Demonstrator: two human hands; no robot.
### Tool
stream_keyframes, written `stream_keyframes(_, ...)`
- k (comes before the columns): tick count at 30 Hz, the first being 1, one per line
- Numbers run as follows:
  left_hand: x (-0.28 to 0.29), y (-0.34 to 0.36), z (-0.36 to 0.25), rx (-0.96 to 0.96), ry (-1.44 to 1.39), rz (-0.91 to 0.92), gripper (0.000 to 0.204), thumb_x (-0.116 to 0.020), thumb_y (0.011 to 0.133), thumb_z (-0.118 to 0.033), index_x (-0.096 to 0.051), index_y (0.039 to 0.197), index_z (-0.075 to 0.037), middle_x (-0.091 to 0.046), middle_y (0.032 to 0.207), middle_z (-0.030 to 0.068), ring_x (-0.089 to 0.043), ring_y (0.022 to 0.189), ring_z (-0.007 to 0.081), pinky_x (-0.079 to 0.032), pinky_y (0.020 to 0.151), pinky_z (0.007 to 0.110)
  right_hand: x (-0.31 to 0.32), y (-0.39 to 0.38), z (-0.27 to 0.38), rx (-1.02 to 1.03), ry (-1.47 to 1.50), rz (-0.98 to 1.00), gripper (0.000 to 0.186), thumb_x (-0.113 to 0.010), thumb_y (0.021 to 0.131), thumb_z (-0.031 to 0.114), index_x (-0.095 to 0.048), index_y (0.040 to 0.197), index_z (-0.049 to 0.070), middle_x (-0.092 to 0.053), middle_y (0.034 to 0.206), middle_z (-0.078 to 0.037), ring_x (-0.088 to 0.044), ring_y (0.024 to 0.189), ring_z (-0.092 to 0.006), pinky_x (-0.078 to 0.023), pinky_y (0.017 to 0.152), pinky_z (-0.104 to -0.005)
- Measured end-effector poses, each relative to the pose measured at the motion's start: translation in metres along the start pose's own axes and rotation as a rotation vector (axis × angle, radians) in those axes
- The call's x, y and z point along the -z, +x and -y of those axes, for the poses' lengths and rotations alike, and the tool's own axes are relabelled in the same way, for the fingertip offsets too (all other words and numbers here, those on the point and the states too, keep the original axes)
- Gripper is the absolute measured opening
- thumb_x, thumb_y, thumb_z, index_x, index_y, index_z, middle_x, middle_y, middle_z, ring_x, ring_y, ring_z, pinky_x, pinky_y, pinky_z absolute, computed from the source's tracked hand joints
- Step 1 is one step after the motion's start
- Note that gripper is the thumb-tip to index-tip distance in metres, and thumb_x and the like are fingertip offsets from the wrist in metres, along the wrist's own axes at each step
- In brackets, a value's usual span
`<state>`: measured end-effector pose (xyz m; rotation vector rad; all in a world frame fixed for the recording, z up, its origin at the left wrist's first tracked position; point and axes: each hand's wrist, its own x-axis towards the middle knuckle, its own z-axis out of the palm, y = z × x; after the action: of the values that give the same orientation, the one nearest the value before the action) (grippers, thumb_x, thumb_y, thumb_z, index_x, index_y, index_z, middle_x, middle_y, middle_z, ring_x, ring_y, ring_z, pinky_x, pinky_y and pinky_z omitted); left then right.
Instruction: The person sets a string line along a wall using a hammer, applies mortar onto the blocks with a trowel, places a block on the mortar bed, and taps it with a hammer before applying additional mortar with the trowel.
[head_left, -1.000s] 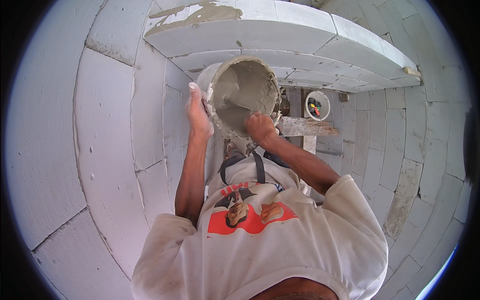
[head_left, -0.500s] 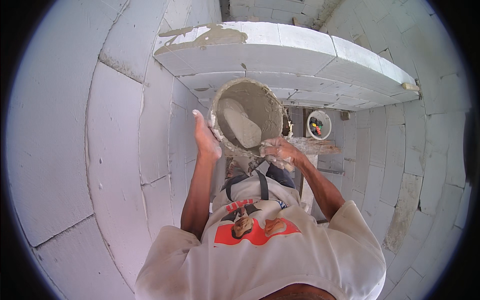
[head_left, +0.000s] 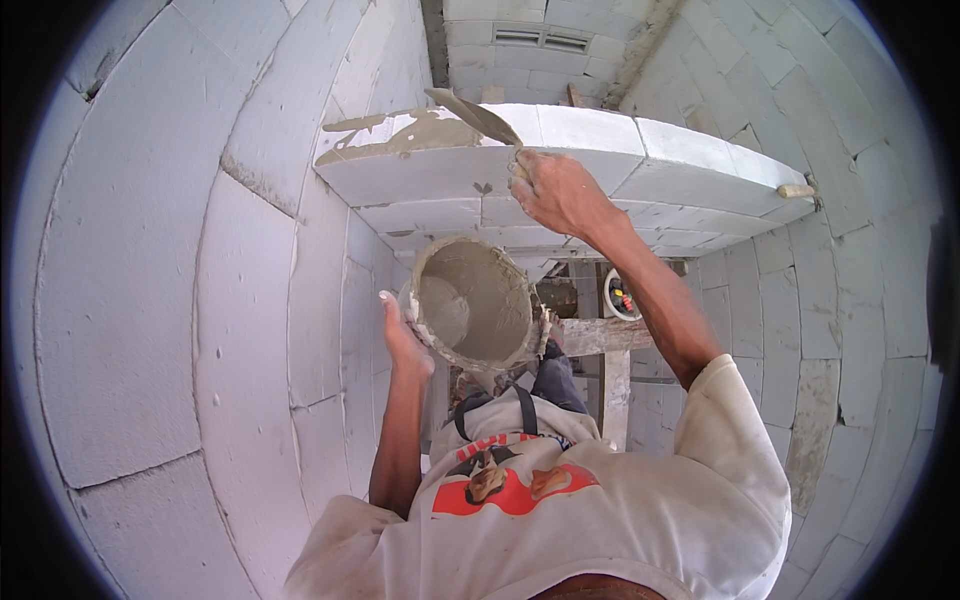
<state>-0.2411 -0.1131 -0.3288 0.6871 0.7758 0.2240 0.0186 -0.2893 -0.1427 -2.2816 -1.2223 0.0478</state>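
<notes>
My left hand (head_left: 405, 340) holds the left side of a mortar bucket (head_left: 512, 315), its thumb raised along the outside. Grey mortar coats the bucket's inner wall, and the mouth tilts toward me. My right hand (head_left: 562, 195) grips a trowel by its handle, stretched out beyond the bucket. The trowel's blade (head_left: 478, 116) is tilted over the top of a low wall of white blocks (head_left: 420, 185). Wet mortar (head_left: 430, 130) lies spread on the left part of that top, beside and partly behind the blade.
A small white bucket (head_left: 610, 290) with coloured items stands at right, partly behind my forearm. Wooden planks (head_left: 600, 336) lie below. A wooden-handled tool (head_left: 796, 191) rests at the low wall's right end. Tall block walls (head_left: 245, 330) rise close on both sides.
My right hand has moved from the bucket's rim up and forward to the wall top with the trowel, whose blade was inside the bucket. The bucket appears lower in view, still in my left hand.
</notes>
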Motion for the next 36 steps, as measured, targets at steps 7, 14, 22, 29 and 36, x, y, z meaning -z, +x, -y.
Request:
stream_keyframes(7,-0.018,-0.014,-0.005,0.004,-0.019,-0.089,0.068,-0.039,0.102,-0.071,-0.067,0.084,-0.012,-0.062,0.068,-0.0019,-0.056,0.062,0.0112,-0.044,0.059,0.026,-0.006,0.016,-0.001,-0.095,-0.851,0.101,0.018,-0.064,0.088,0.008,-0.076,0.099,-0.001,-0.072,0.095,-0.020,-0.076,0.089,-0.0302,-0.063,0.067,-0.0380)
stream_keyframes(14,0.000,-0.007,-0.002,-0.041,-0.041,-0.098,0.063,-0.042,0.102,-0.070,-0.052,0.070,-0.017,-0.056,0.063,-0.0015,-0.048,0.054,0.0111,-0.036,0.052,0.028,0.060,-0.028,-0.113,-0.405,-0.936,0.143,0.017,-0.064,0.088,0.009,-0.079,0.091,0.002,-0.075,0.095,-0.021,-0.077,0.083,-0.0324,-0.064,0.066,-0.0406)
stream_keyframes(22,-0.030,-0.005,-0.006,-0.075,-0.005,-0.075,0.062,-0.043,0.103,-0.069,-0.050,0.069,-0.017,-0.055,0.061,-0.0014,-0.048,0.053,0.0115,-0.036,0.050,0.028,-0.068,-0.106,-0.107,-0.366,-0.543,-0.343,0.045,-0.056,0.092,0.006,-0.055,0.136,-0.002,-0.067,0.113,-0.023,-0.072,0.091,-0.0420,-0.061,0.075,-0.0481)
stream_keyframes(29,-0.043,0.004,-0.011,-0.034,0.068,-0.148,0.060,-0.044,0.103,-0.068,-0.051,0.071,-0.018,-0.056,0.063,-0.0022,-0.050,0.054,0.0117,-0.039,0.052,0.027,-0.097,-0.174,-0.029,-0.294,-0.093,-0.081,0.042,-0.062,0.094,0.018,-0.055,0.131,0.000,-0.066,0.111,-0.024,-0.070,0.093,-0.0428,-0.060,0.077,-0.0507)
stream_keyframes(36,-0.047,0.009,-0.022,-0.070,0.306,0.009,0.061,-0.039,0.105,-0.067,-0.055,0.078,-0.014,-0.058,0.069,0.0022,-0.053,0.063,0.0145,-0.043,0.060,0.030,-0.122,-0.209,-0.032,-0.380,-0.208,0.316,0.031,-0.059,0.096,0.023,-0.064,0.117,0.000,-0.070,0.105,-0.024,-0.072,0.089,-0.0414,-0.060,0.076,-0.0511)
